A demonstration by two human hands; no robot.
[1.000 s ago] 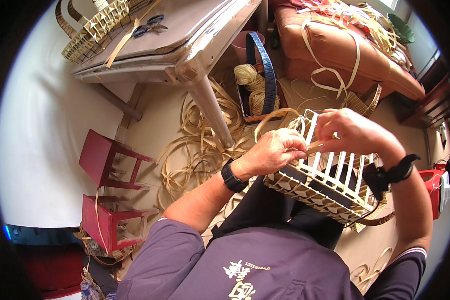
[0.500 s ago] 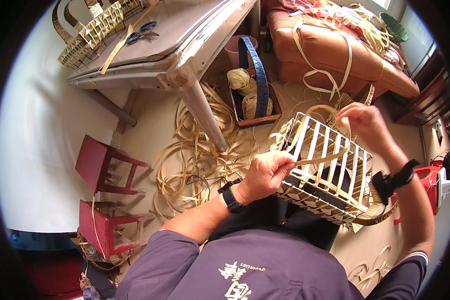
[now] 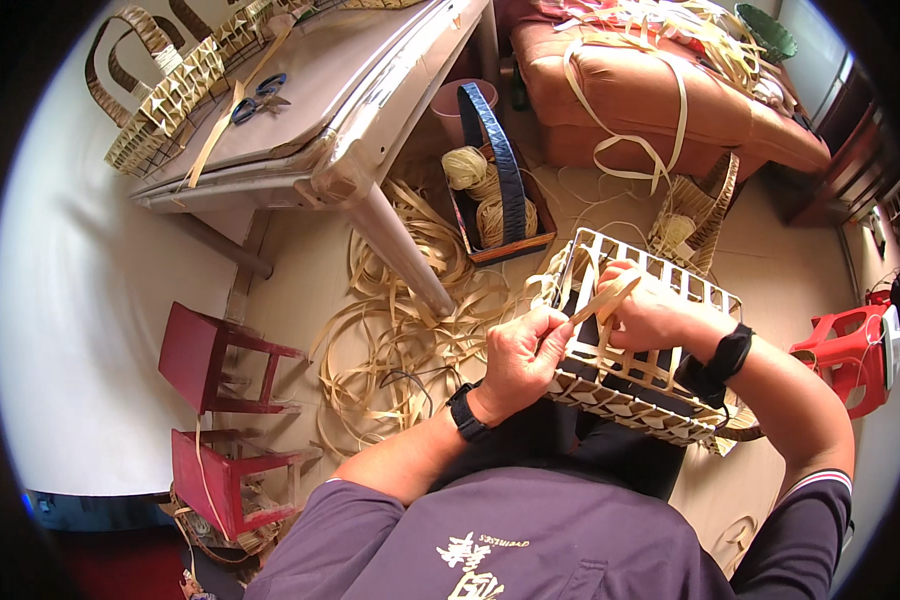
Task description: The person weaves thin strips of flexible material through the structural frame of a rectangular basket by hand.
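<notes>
A partly woven basket of pale strips on a wire frame rests across my lap, its open slatted face turned up. My left hand, closed, pinches a tan flat strip between thumb and fingers at the basket's left edge. The strip runs from there up to my right hand, which lies over the slats with its fingers curled round the strip. Some right fingertips are hidden among the slats.
Loose strips lie coiled on the floor at left. Beyond are a handled basket of twine balls, a table with scissors, and a padded orange seat. Red stools stand left; a red plastic stool stands right.
My right hand has come down and left from the basket's far right corner to the middle slats, near my left hand. The strip's stretched loop has drawn in; my left hand shifted slightly left.
</notes>
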